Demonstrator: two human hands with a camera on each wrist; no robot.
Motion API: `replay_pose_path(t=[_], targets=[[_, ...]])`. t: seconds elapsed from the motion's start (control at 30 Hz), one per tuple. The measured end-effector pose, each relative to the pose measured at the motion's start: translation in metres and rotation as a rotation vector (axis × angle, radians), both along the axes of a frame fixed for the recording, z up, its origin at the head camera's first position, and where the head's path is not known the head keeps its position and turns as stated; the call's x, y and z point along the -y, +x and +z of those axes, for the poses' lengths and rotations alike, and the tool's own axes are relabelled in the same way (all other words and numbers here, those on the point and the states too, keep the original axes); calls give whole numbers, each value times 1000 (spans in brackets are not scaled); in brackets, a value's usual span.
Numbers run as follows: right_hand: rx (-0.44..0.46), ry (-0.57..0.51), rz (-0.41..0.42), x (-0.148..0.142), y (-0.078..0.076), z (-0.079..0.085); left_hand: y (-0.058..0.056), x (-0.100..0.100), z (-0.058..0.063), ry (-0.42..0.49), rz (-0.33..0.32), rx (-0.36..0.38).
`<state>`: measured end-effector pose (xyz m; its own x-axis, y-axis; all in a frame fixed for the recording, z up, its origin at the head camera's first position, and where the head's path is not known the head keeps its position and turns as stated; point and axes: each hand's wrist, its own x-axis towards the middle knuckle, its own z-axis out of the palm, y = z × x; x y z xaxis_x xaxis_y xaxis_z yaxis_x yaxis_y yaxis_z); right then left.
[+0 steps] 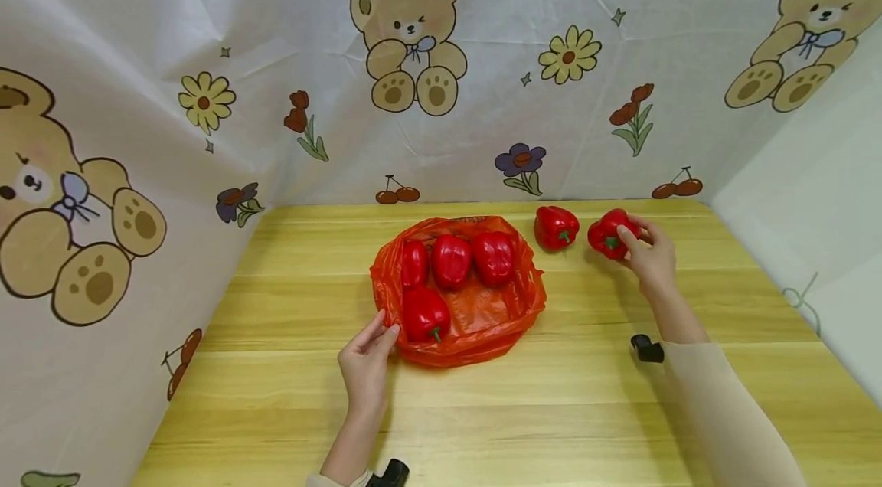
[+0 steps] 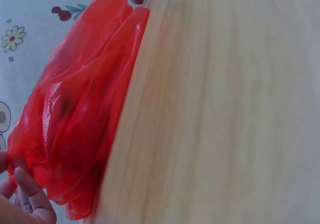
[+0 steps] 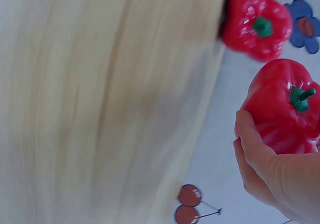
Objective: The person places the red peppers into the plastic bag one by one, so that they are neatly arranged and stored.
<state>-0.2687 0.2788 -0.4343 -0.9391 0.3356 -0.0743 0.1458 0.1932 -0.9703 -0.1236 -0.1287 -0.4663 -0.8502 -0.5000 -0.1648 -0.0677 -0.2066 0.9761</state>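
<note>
A red plastic bag [image 1: 482, 311] lies open on the table, its rim rolled outward, with several red bell peppers inside, such as this front bell pepper [image 1: 426, 314]. My left hand [image 1: 367, 364] pinches the bag's rim at its near left corner between thumb and fingers; in the left wrist view the fingertips [image 2: 31, 189] are at the crumpled bag side [image 2: 85, 104]. My right hand [image 1: 651, 253] grips another red bell pepper [image 1: 608, 233] at the back right, its green stem facing me. One loose bell pepper [image 1: 555, 227] sits between that one and the bag.
The light wooden table [image 1: 586, 410] ends at a back cloth [image 1: 482, 135] printed with bears and flowers. A pale wall [image 1: 806, 196] bounds the right side, with a thin greenish cord [image 1: 802, 295] near the table's edge.
</note>
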Motion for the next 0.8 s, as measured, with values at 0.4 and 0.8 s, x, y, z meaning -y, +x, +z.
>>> replay_pose_path(t=[0.4, 0.8], targets=[[-217, -139, 130, 39, 34, 33, 0, 0, 1, 0, 2, -15], [-267, 22, 485, 108, 58, 37, 0, -1, 1, 17, -2, -14]])
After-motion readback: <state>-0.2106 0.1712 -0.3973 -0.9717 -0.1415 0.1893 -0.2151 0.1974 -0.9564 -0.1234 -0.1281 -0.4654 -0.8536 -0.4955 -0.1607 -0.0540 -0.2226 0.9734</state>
